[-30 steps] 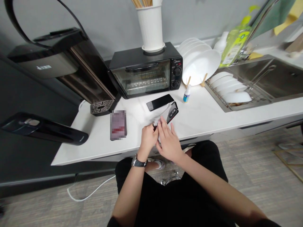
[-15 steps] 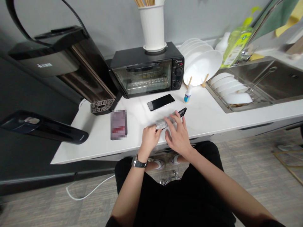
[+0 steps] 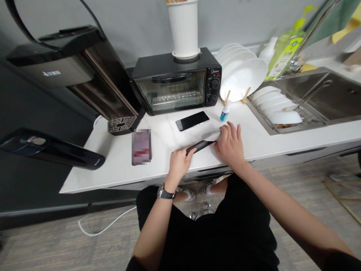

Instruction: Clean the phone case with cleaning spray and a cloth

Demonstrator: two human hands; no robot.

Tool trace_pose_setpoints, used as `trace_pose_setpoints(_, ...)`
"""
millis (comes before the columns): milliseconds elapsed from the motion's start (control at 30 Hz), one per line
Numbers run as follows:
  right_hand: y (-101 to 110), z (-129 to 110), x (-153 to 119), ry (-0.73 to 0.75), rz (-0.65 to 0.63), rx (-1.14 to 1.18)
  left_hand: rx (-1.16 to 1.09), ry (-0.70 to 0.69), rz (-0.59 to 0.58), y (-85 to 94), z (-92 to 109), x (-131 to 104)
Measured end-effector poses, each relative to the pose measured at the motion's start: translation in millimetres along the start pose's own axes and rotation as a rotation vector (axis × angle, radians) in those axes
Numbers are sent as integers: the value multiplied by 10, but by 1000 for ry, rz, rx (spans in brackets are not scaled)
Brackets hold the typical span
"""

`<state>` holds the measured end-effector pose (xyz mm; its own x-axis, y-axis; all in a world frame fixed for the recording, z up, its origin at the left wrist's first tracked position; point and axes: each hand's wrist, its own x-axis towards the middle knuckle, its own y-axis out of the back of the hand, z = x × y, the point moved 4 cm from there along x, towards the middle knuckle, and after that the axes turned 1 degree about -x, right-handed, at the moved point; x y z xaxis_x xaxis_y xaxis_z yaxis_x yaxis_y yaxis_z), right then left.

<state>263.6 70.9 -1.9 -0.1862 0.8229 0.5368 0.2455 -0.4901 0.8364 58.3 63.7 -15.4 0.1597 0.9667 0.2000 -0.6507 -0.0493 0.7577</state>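
My left hand [image 3: 179,162] is closed on the near left end of a dark, flat phone-like object [image 3: 200,146], tilted above the counter's front edge. My right hand [image 3: 229,145] is at its far right end, fingers bent around a pale grey cloth or film [image 3: 211,135] that stretches left over the object. The right fingertips are partly hidden. Beyond my hands a black phone [image 3: 192,121] lies flat on the white counter [image 3: 163,139], and a small white bottle with a blue label [image 3: 225,111] stands upright to its right.
A toaster oven [image 3: 176,84] with a white cup [image 3: 184,30] on top stands at the back. Left are a tall dispenser [image 3: 101,79], a dark cylinder [image 3: 56,150] and a blurred purple item [image 3: 141,146]. Plates [image 3: 245,77] and a sink [image 3: 332,88] are at right.
My right hand has moved right along the dark object, drawing the grey material with it. More of the object's dark surface now shows. My left hand has stayed at its end.
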Motion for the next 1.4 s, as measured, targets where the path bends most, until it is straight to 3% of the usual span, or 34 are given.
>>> trace_pose_setpoints(100,29,-70,-12,-107,24,23,-2,12,2,5,4,0)
trace_pose_setpoints(200,63,-349,-69,-86,17,42,-2,6,5,5,-1,0)
trace_pose_setpoints(300,45,-664,-138,90,-46,55,46,-3,-2,-5,-17,6)
trace_pose_setpoints(400,-2,-833,-188,287,-95,98,156,2,-39,-31,-49,20)
trace_pose_setpoints(467,-21,-817,-188,376,-107,129,196,0,-57,-44,-68,25)
trace_pose_setpoints(567,-16,-605,-133,407,-111,125,157,10,-37,-37,-82,19)
trace_pose_setpoints(767,27,-44,15,58,-58,18,-25,-18,-3,-16,-11,-1)
trace_pose_setpoints(867,39,-140,11,-74,6,25,-9,-31,8,-16,24,6)
trace_pose_setpoints(967,38,-508,-52,-92,28,79,36,-31,7,-31,15,16)
trace_pose_setpoints(1133,-5,-1066,-193,231,-108,207,257,-14,-58,-109,-83,32)
trace_pose_setpoints(1267,-12,-995,-225,402,-130,213,281,-10,-76,-126,-105,39)
trace_pose_setpoints(1400,-12,-663,-166,334,-87,135,212,15,-90,-78,-52,24)
